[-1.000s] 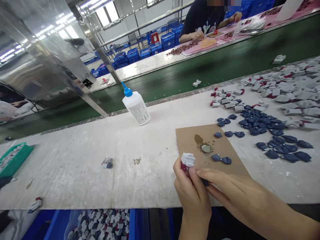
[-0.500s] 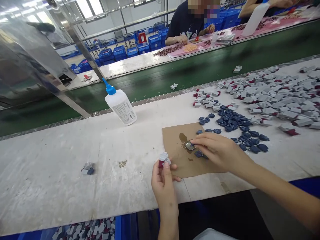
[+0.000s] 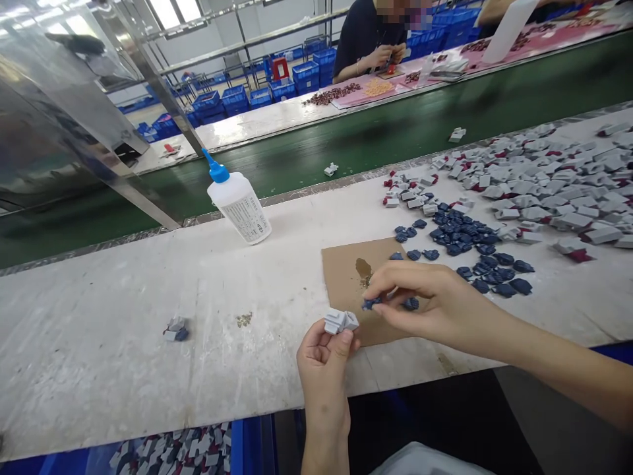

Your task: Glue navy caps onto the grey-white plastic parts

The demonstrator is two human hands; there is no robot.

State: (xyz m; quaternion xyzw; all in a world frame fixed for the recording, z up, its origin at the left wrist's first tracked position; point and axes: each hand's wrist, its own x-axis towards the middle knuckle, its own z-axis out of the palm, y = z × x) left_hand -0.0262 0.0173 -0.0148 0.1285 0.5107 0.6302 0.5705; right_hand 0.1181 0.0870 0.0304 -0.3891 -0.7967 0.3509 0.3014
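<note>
My left hand (image 3: 326,356) is closed on a small light-grey plastic piece (image 3: 341,321), held up between thumb and fingers in front of the cardboard. Just to its right, my right hand (image 3: 420,297) pinches a small dark-blue piece (image 3: 370,303); the two pieces are close but apart. Under the right hand lies a square of brown cardboard (image 3: 346,264) with a dark wet stain (image 3: 363,267). The round metal cap seen earlier on the cardboard is hidden behind my right hand. More dark-blue pieces (image 3: 459,231) lie in a heap beyond it.
A white bottle with a blue nozzle (image 3: 242,208) stands at the back of the table. Grey and maroon pieces (image 3: 544,178) are heaped at right. One grey-and-blue piece (image 3: 177,328) lies at left. Beyond runs a green conveyor (image 3: 297,158); a person (image 3: 366,46) works across it.
My right hand has come away from the metal cap toward my left hand, carrying the dark-blue piece. My left hand has turned the grey piece to lie more level.
</note>
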